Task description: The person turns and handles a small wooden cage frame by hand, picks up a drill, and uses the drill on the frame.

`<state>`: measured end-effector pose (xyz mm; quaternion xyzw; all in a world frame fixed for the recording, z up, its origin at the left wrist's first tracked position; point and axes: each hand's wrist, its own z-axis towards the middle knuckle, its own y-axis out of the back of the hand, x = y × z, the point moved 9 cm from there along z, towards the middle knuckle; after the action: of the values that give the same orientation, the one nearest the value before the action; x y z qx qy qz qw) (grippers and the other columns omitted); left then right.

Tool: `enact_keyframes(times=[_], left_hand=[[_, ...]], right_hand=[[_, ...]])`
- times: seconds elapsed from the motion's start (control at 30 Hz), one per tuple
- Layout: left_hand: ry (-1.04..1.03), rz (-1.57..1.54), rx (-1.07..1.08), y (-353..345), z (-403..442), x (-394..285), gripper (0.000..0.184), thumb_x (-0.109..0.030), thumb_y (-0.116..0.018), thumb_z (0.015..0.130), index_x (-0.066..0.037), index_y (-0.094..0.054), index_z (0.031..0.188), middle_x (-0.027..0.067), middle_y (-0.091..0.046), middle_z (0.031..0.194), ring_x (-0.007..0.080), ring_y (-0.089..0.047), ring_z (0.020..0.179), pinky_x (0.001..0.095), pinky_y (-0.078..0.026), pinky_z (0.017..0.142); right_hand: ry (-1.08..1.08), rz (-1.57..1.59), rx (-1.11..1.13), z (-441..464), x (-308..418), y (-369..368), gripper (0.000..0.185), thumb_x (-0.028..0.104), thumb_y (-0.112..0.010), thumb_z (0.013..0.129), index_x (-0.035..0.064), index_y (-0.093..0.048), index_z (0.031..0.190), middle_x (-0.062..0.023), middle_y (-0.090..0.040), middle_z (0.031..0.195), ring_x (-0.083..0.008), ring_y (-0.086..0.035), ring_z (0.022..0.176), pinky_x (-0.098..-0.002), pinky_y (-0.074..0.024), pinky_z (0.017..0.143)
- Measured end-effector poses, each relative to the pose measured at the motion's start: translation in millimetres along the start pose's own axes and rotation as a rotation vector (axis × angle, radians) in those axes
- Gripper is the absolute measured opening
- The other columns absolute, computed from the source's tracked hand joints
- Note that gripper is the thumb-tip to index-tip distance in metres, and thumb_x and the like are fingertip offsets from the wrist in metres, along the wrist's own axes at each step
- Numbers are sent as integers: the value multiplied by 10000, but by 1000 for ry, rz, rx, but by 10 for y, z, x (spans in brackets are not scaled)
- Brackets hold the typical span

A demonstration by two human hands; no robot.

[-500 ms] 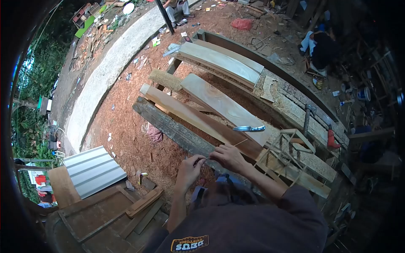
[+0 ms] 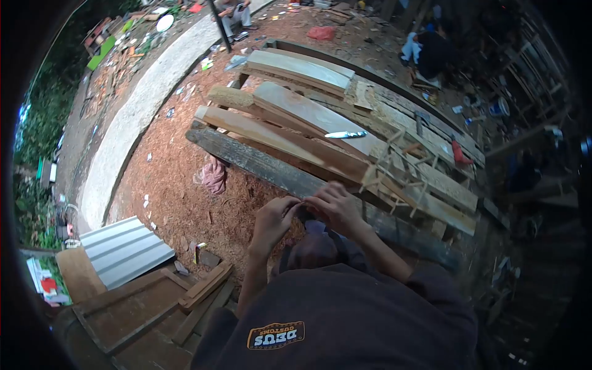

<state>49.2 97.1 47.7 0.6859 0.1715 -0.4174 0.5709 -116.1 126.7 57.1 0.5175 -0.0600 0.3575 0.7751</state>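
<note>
"Since the head view is all that was recorded, how are the hands logged?"

"Left hand (image 2: 271, 220) and right hand (image 2: 335, 208) are seen together at centre, fingers curled, tips pinched nearly closed. Whether anything small is gripped can't be told."

"Nearest things?"

"Weathered beam (image 2: 262, 164) is seen just beyond, 12 o'clock from the hands; whether it's touched can't be told. Knife (image 2: 346, 134) is laid on pale plank (image 2: 296, 106), 1 o'clock, touched by neither hand. Stick frame (image 2: 398, 166) is seen at 2 o'clock."

"Left side?"

"Pink cloth (image 2: 214, 176) is noted, 10 o'clock."
</note>
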Motion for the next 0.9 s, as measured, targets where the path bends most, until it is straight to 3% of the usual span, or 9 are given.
enact_keyframes(times=[0.13, 0.27, 0.3, 0.4, 0.43, 0.5, 0.67, 0.77, 0.9], left_hand=[[-138, -59, 16, -53, -357, -185, 166, -141, -708, 927, -56, -750, 1062, 105, -741, 995, 223, -709, 840, 326, -543, 735], [-139, -69, 37, -211, -687, -102, 135, -124, -721, 903, -60, -756, 1016, 103, -737, 952, 264, -706, 862, 368, -543, 754], [-90, -217, 100, -359, -741, -35, 128, -122, -725, 907, -55, -759, 1011, 106, -733, 929, 241, -695, 827, 352, -535, 735], [-171, -202, 236, -593, -877, -467, 133, -121, -735, 908, -56, -762, 1021, 108, -728, 908, 208, -679, 802, 324, -522, 717], [-183, -264, 314, -732, -907, -592, 161, -107, -763, 901, -18, -759, 1036, 68, -728, 910, 120, -635, 741, 280, -502, 659], [-214, -300, 355, -803, -896, -791, 153, -114, -752, 917, -20, -761, 1038, 64, -728, 898, 102, -628, 746, 267, -494, 651], [-152, -407, 234, -698, -677, -868, 166, -132, -730, 939, -1, -741, 1041, 54, -715, 851, 88, -584, 697, 261, -459, 618], [-72, -480, 251, -890, -553, -463, 163, -144, -710, 966, -1, -743, 1035, 10, -694, 835, 48, -541, 697, 235, -438, 615], [-59, -514, 296, -1162, -386, -454, 193, -163, -686, 989, -17, -733, 1106, -23, -663, 838, 23, -515, 711, 210, -427, 621]], right_hand=[[-163, -97, -75, -584, 56, 460, 128, 126, -746, 808, 127, -730, 935, -39, -693, 816, -248, -622, 780, -369, -490, 732], [-318, -239, -96, -1320, 125, 855, 70, 118, -738, 822, 135, -731, 890, -29, -703, 813, -243, -600, 759, -392, -472, 731], [-375, -205, -137, -1491, 192, 922, 77, 125, -745, 835, 134, -728, 909, -37, -701, 817, -247, -609, 778, -393, -468, 737], [-480, -145, -159, -1665, 591, 1025, 91, 126, -764, 833, 118, -729, 917, -43, -697, 807, -253, -632, 830, -396, -479, 770], [-451, -97, -196, -1646, 741, 1034, 59, 121, -744, 849, 124, -719, 903, -51, -695, 809, -267, -648, 823, -411, -501, 743], [-486, -92, -242, -1728, 805, 1126, 68, 126, -747, 847, 116, -719, 908, -55, -695, 807, -269, -653, 796, -414, -508, 715], [-643, -222, -426, -2209, 639, 1728, 106, 134, -731, 878, 82, -718, 970, -73, -703, 807, -277, -674, 751, -387, -529, 671], [-1029, -44, -441, -2606, 388, 1799, 128, 142, -681, 945, 63, -696, 1044, -93, -705, 809, -236, -687, 717, -346, -527, 661], [-1110, 195, -566, -2667, 87, 1795, 147, 153, -609, 1010, 41, -657, 1091, -65, -675, 752, -140, -658, 682, -293, -503, 640]])
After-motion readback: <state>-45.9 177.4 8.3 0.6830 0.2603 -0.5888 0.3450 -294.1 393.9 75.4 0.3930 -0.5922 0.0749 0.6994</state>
